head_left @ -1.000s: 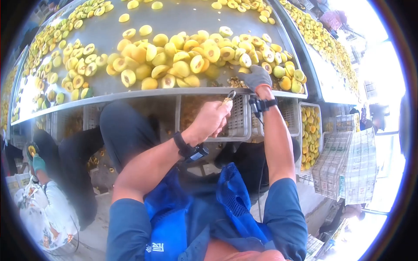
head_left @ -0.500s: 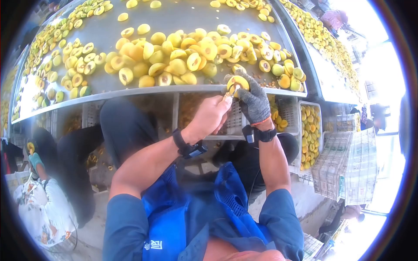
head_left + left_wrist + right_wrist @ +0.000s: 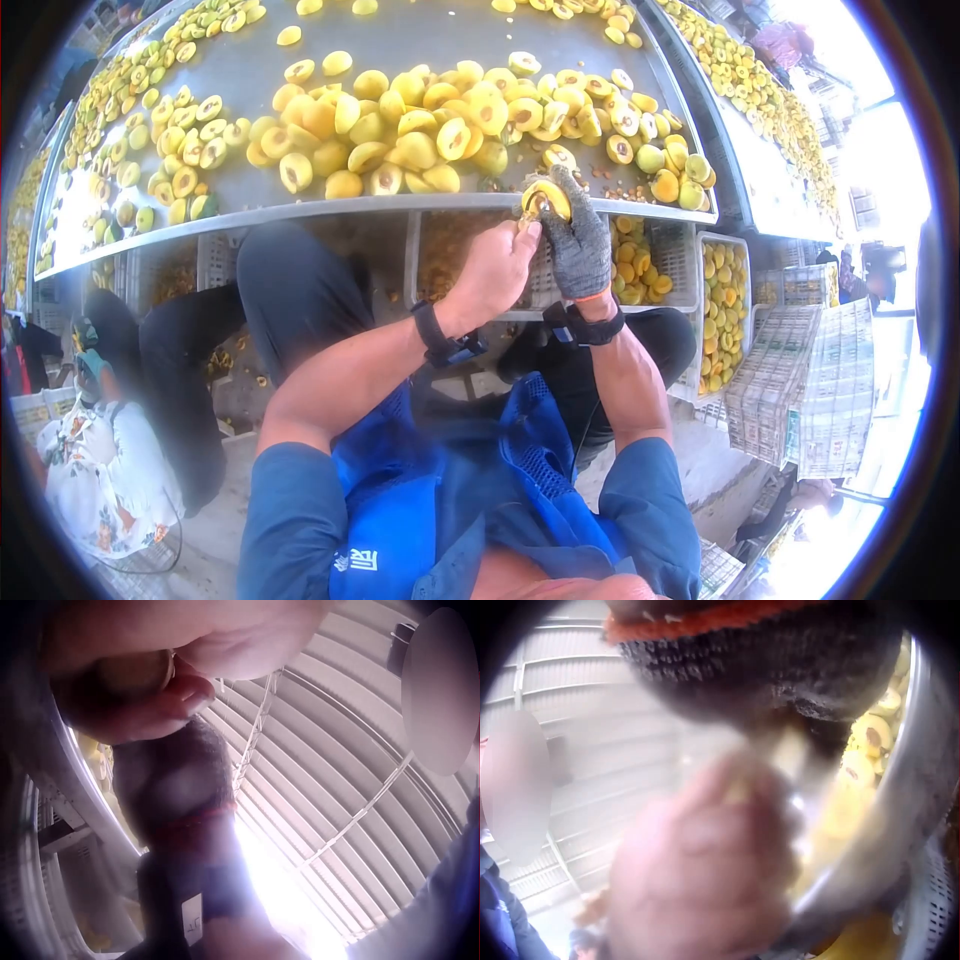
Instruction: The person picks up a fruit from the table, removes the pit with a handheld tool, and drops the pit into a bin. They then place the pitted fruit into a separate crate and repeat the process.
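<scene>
My bare left hand (image 3: 492, 268) grips a small pitting tool with a looped metal end, most of it hidden by the fingers and the fruit. In my right hand (image 3: 582, 250), which wears a grey knit glove, is a yellow peach half (image 3: 547, 201), cut face toward the left hand. The tool's end meets that cut face, just over the near edge of the metal table (image 3: 400, 204). Blurred in the right wrist view, the left fist (image 3: 705, 862) is close below the glove (image 3: 765, 667). From the left wrist, the curled fingers (image 3: 150, 712) show in front of the glove.
A heap of peach halves (image 3: 415, 120) covers the table's middle, with small pit scraps (image 3: 620, 190) near the right. Plastic crates stand beneath the edge, one holding peach halves (image 3: 640, 265). Another full crate (image 3: 722, 310) and stacked crates (image 3: 765, 380) are at right. Another person (image 3: 110, 460) sits at left.
The gloved right hand came back from the table with a peach half and met the tool in the left hand. Since then both hands have stayed together, the fruit turned slightly.
</scene>
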Available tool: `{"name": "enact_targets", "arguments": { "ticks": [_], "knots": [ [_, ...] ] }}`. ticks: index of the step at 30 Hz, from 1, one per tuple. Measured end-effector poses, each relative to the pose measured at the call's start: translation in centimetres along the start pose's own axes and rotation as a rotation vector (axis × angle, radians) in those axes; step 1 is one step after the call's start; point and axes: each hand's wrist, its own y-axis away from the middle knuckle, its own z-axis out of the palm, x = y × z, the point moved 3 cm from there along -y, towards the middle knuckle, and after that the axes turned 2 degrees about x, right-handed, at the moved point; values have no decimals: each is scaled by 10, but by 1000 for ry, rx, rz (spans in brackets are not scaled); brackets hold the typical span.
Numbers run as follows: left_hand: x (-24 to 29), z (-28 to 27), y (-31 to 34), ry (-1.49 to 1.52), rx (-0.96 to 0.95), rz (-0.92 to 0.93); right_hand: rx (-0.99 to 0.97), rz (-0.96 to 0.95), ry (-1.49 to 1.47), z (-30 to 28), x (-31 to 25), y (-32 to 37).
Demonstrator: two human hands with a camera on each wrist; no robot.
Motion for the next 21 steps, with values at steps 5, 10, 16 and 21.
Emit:
{"name": "enact_targets", "arguments": {
  "ticks": [5,10,16,21],
  "knots": [
    [2,0,2,-120,19,49,-20,-2,37,-8,-4,-3],
    [0,1,4,-121,-80,26,-203,18,-28,-26,10,-11],
    [19,4,15,165,-243,-298,-257,36,-11,-34,3,-12],
    [20,10,18,441,-236,-422,-183,69,-60,-27,0,-6]
  ]
}}
